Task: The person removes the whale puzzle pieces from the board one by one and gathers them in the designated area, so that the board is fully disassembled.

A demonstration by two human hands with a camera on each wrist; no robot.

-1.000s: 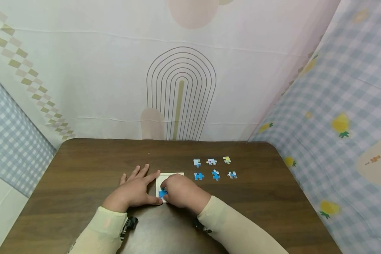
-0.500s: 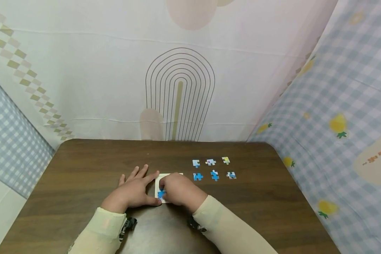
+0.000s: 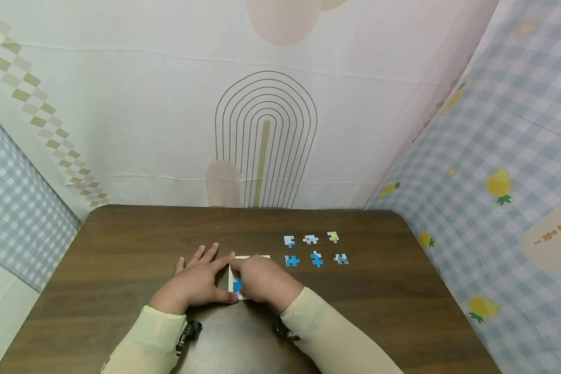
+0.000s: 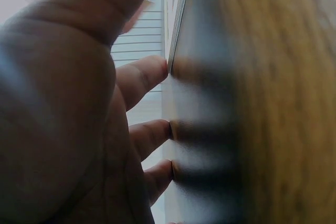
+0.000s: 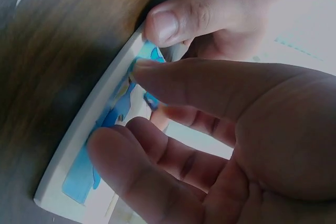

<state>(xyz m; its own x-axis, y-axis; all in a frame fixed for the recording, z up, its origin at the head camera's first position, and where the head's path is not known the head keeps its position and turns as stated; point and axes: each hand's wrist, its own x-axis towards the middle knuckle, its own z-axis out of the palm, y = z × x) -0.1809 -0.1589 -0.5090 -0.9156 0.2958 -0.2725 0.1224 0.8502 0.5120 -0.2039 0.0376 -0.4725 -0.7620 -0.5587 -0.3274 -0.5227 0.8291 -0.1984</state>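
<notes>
A small white-rimmed puzzle tray [image 5: 79,137] lies on the table under both hands. Blue jigsaw pieces [image 3: 237,285] sit along its near left part. My left hand [image 3: 191,283] is spread flat at the tray's left side, thumb at the near corner and index fingertip at the far one. My right hand [image 3: 264,280] bends over the tray and covers most of it. In the right wrist view its thumb and curled fingers press on both sides of a blue jigsaw piece [image 5: 119,109] in the tray.
Right of the tray, loose jigsaw pieces lie in two rows, among them a blue one [image 3: 292,261] and a yellowish one [image 3: 333,237]. The brown wooden table [image 3: 378,311] ends at a patterned cloth [image 3: 168,130] behind, with a checked cloth [image 3: 486,156] at the right.
My right hand has shifted slightly left over the tray, its index finger reaching nearer the left rim. The left hand and the loose pieces stay where they were.
</notes>
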